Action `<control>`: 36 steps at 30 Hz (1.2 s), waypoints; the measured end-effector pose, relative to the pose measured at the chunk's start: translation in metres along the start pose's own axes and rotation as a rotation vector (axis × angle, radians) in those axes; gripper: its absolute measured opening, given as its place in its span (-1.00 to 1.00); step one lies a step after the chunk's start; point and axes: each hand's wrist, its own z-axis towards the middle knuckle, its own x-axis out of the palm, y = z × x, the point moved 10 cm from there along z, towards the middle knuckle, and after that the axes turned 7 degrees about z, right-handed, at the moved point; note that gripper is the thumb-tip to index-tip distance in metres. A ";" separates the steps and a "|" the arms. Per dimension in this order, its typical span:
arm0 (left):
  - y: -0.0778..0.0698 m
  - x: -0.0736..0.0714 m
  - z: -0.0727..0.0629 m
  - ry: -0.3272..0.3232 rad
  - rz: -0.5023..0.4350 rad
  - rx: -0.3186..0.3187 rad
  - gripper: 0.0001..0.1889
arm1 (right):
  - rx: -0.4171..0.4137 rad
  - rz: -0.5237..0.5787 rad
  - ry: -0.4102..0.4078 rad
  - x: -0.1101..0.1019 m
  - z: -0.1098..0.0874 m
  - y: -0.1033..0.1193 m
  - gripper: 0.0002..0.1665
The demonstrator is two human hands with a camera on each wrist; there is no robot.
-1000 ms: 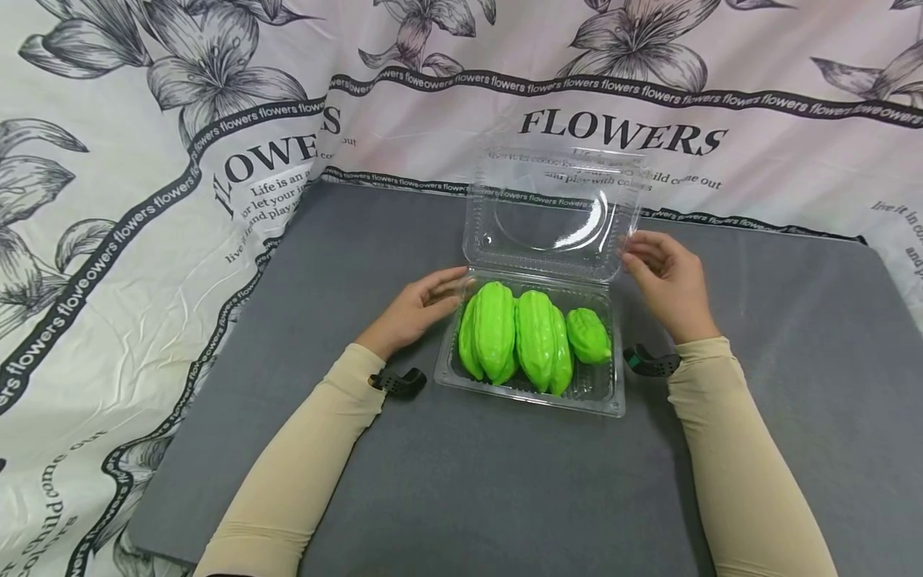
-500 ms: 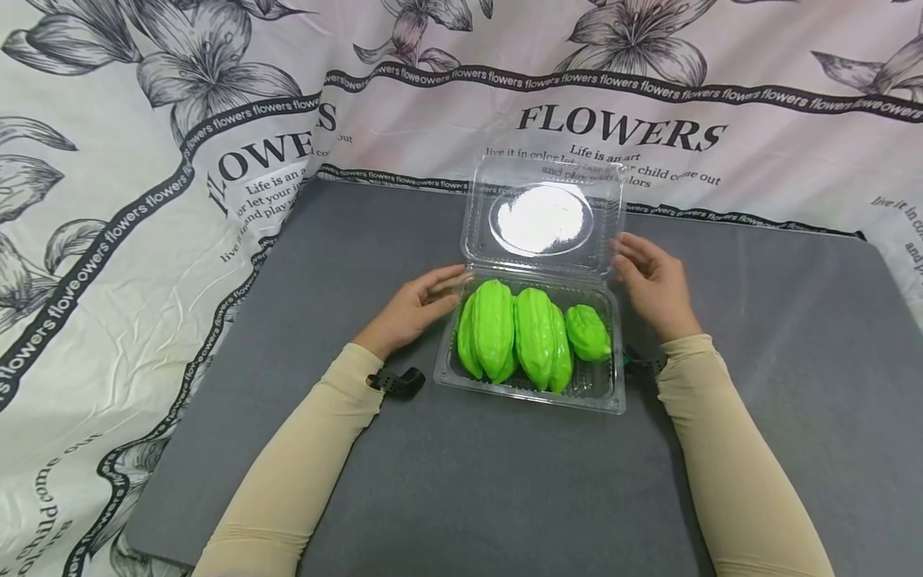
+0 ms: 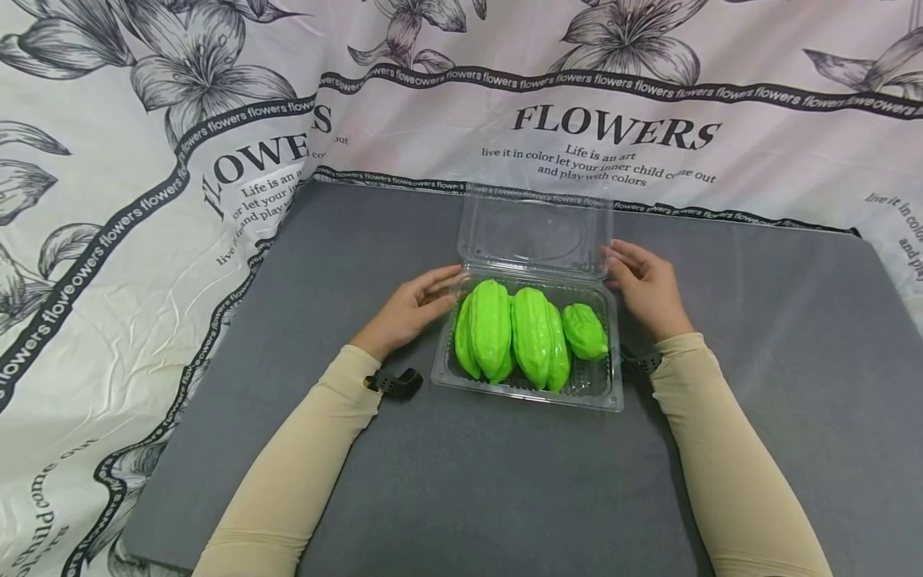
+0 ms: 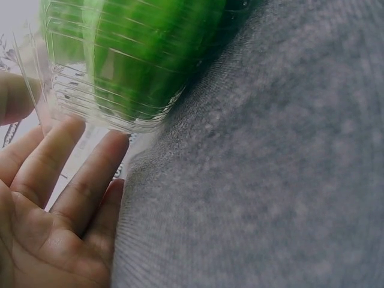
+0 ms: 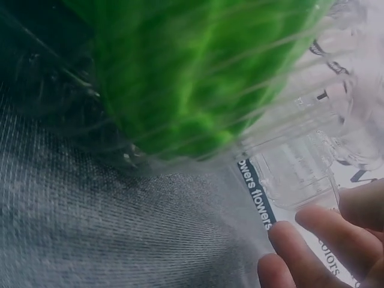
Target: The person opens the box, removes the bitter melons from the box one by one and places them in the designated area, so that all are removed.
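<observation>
A clear plastic clamshell container (image 3: 526, 394) sits on the grey table, its lid (image 3: 534, 232) tipped back toward the wall. Inside are several glossy green, ridged fruits (image 3: 532, 336) that look like star fruits, most of them lengthwise, with a smaller one (image 3: 584, 331) at the right. My left hand (image 3: 411, 312) touches the container's back left corner, fingers nearly straight, thumb apart at the rim. On the other side my right hand (image 3: 649, 290) pinches the lid's right edge near the hinge. In the right wrist view, thumb and index finger (image 5: 336, 234) meet that edge.
The grey table (image 3: 461, 497) extends on all sides of the container. Behind and to the left hangs white cloth (image 3: 404, 128) printed with flowers and lettering. A black wristband (image 3: 395, 383) is on the left wrist, another (image 3: 640, 363) on the right.
The lid has swung further back and lower, away from me. My right hand has moved slightly left with its edge. The left hand and the fruits stay about where they were.
</observation>
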 end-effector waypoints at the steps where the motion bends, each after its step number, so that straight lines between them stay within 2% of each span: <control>1: 0.000 0.000 0.000 0.000 0.000 0.002 -0.41 | 0.004 -0.003 0.001 0.000 0.000 -0.001 -0.46; 10: 0.001 0.000 -0.001 0.004 -0.032 0.004 -0.41 | 0.052 0.001 0.030 0.004 -0.003 -0.007 -0.43; 18: 0.000 0.000 0.000 -0.010 -0.039 -0.020 -0.42 | 0.076 0.018 0.036 0.005 -0.004 -0.013 -0.40; 36: -0.001 0.000 0.000 -0.016 -0.014 -0.030 -0.42 | 0.128 -0.011 0.043 0.005 -0.002 -0.022 -0.39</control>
